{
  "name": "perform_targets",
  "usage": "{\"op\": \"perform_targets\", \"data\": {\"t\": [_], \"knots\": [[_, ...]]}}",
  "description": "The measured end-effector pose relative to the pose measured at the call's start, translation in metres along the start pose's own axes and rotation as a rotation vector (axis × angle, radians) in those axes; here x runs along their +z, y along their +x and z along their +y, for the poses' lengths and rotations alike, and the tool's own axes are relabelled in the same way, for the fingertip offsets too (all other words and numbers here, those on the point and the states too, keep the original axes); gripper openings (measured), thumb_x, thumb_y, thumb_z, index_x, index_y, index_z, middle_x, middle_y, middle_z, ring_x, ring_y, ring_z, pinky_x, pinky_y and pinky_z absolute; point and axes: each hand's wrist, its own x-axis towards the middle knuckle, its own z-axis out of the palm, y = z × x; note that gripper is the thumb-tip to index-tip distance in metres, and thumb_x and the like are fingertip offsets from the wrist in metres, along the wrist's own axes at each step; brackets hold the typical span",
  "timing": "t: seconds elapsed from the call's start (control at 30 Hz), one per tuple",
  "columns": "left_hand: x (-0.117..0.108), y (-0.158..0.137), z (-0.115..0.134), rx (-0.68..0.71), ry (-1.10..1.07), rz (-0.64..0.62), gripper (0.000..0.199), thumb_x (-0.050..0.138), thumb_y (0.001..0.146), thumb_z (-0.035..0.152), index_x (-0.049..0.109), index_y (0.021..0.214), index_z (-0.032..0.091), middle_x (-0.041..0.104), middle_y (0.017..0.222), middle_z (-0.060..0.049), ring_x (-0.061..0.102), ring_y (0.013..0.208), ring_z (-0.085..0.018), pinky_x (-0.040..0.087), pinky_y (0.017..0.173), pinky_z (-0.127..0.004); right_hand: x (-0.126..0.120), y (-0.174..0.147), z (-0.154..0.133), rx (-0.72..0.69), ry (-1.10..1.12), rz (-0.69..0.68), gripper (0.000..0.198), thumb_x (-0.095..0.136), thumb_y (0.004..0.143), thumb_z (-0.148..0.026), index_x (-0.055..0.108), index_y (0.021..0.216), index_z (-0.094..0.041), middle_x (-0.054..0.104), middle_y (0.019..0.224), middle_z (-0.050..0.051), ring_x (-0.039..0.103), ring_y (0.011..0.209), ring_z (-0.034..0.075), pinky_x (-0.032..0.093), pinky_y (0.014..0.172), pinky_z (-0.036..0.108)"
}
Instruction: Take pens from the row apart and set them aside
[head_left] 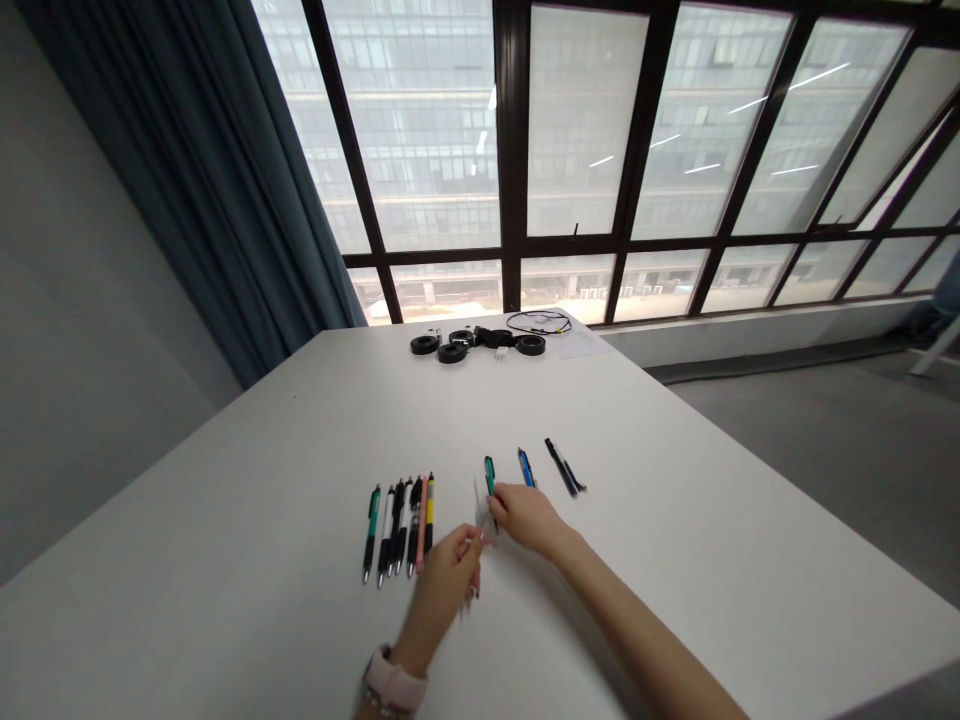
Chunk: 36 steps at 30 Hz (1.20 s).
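Note:
My left hand [448, 567], with a pink watch band at the wrist, is closed on a slim pen [475, 583]. Its reddish-pink end shows below my fingers, and a blurred whitish part rises above them. My right hand [525, 513] pinches a green pen [490, 472], its dark tip pointing toward me, close beside the left fingertips. Left of both hands several pens lie in a row, from a green-and-black pen [372, 530] to a yellow-and-black pen [430, 510]. Just beyond my right hand lies a blue pen [526, 466], partly hidden. Black pens [564, 468] lie farther right.
The white table [300, 470] stretches toward the windows. At its far end are several black rolls [452, 353], a coiled black cable [540, 322] and a sheet of paper [585, 345]. A blue curtain [195, 150] hangs at the left; grey floor [810, 430] shows at the right.

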Motion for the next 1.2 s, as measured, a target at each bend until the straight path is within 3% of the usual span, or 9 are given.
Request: {"op": "perform_targets", "data": {"t": [0.17, 0.4, 0.6, 0.77, 0.9, 1.07, 1.2], "knots": [[-0.001, 0.000, 0.010, -0.026, -0.070, -0.010, 0.053, 0.048, 0.066, 0.071, 0.052, 0.070, 0.019, 0.042, 0.036, 0.009, 0.033, 0.030, -0.008, 0.025, 0.034, -0.020, 0.017, -0.009, -0.005, -0.022, 0.245, 0.085, 0.029, 0.037, 0.094, -0.029, 0.057, 0.076, -0.018, 0.066, 0.075, 0.004, 0.059, 0.070, 0.015, 0.032, 0.059, 0.022], [0.000, -0.001, 0.011, -0.008, -0.101, -0.019, 0.050, 0.049, 0.067, 0.070, 0.048, 0.068, 0.020, 0.042, 0.037, 0.008, 0.033, 0.030, -0.007, 0.024, 0.034, -0.020, 0.041, -0.012, -0.007, -0.030, 0.473, 0.267, 0.030, 0.037, 0.094, -0.032, 0.050, 0.071, -0.020, 0.057, 0.063, -0.002, 0.051, 0.061, 0.012, 0.032, 0.057, 0.020], [0.001, -0.001, 0.008, 0.016, -0.092, -0.031, 0.048, 0.048, 0.070, 0.068, 0.047, 0.069, 0.020, 0.042, 0.039, 0.009, 0.032, 0.031, -0.006, 0.024, 0.034, -0.019, 0.043, -0.013, -0.006, -0.018, 0.568, 0.313, 0.027, 0.041, 0.092, -0.031, 0.052, 0.070, -0.020, 0.055, 0.062, -0.002, 0.050, 0.060, 0.011, 0.033, 0.058, 0.020], [0.000, -0.002, 0.007, 0.026, -0.072, -0.031, 0.048, 0.047, 0.071, 0.067, 0.048, 0.071, 0.019, 0.042, 0.039, 0.009, 0.033, 0.032, -0.007, 0.025, 0.034, -0.019, 0.051, -0.003, 0.000, 0.018, 0.830, 0.277, 0.018, 0.051, 0.085, -0.031, 0.055, 0.073, -0.018, 0.053, 0.060, -0.004, 0.049, 0.057, 0.011, 0.034, 0.054, 0.021], [0.000, 0.000, 0.007, 0.015, -0.084, -0.023, 0.050, 0.047, 0.070, 0.069, 0.049, 0.072, 0.019, 0.041, 0.038, 0.010, 0.032, 0.031, -0.007, 0.025, 0.033, -0.019, 0.052, 0.002, 0.006, 0.049, 1.065, 0.320, 0.026, 0.057, 0.079, -0.040, 0.050, 0.067, -0.018, 0.046, 0.053, -0.006, 0.042, 0.048, 0.009, 0.032, 0.047, 0.021], [0.000, -0.001, 0.004, 0.022, -0.053, -0.031, 0.051, 0.047, 0.071, 0.069, 0.053, 0.074, 0.018, 0.041, 0.039, 0.009, 0.032, 0.031, -0.007, 0.026, 0.033, -0.018, 0.041, 0.005, 0.010, 0.124, 1.306, 0.472, 0.040, 0.060, 0.072, -0.057, 0.053, 0.070, -0.018, 0.053, 0.057, -0.003, 0.048, 0.048, 0.010, 0.036, 0.042, 0.021], [0.000, -0.003, 0.002, 0.038, -0.018, -0.051, 0.050, 0.047, 0.073, 0.066, 0.055, 0.073, 0.017, 0.041, 0.041, 0.009, 0.034, 0.033, -0.006, 0.026, 0.034, -0.017, 0.035, 0.005, 0.010, 0.137, 1.382, 0.491, 0.045, 0.063, 0.066, -0.062, 0.054, 0.070, -0.018, 0.055, 0.059, -0.002, 0.050, 0.046, 0.010, 0.037, 0.041, 0.021]]}}
